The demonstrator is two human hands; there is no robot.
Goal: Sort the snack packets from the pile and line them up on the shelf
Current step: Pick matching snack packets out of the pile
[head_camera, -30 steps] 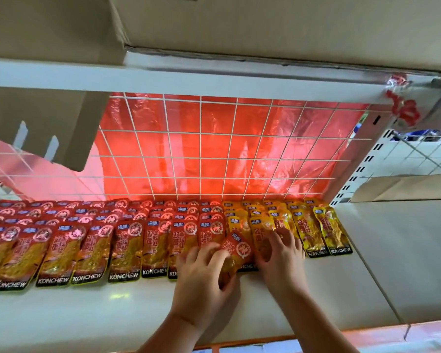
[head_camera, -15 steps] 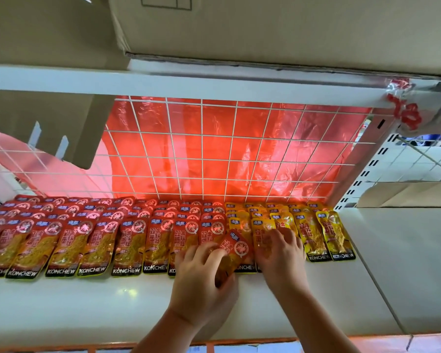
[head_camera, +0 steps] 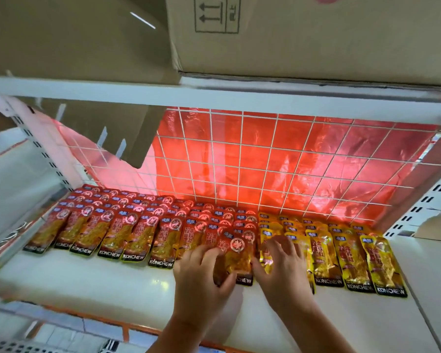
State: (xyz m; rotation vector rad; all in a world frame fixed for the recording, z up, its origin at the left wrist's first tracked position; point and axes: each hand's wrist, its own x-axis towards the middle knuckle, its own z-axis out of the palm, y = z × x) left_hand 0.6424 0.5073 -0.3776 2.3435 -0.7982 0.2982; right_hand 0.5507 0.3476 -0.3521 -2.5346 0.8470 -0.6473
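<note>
Rows of red snack packets [head_camera: 127,225] lie overlapped on the white shelf [head_camera: 99,281], filling its left and middle. Yellow packets [head_camera: 351,258] lie in rows on the right. Between the two groups sits one red packet [head_camera: 238,253], slightly tilted. My left hand [head_camera: 201,276] pinches its lower left edge with thumb and curled fingers. My right hand [head_camera: 280,268] lies with spread fingers over a yellow packet [head_camera: 267,261] beside it, thumb against the red packet's right edge. The packets under both hands are partly hidden.
A white wire grid with red foil behind it [head_camera: 278,169] backs the shelf. A cardboard box [head_camera: 316,34] stands on the shelf board above, and a cardboard flap [head_camera: 127,133] hangs down at the left. Perforated uprights [head_camera: 418,212] flank the right side.
The view has shifted, so the rows now sit further right in frame. Both hands stay on the same packets at the red and yellow border, with the red packet nudged slightly.
</note>
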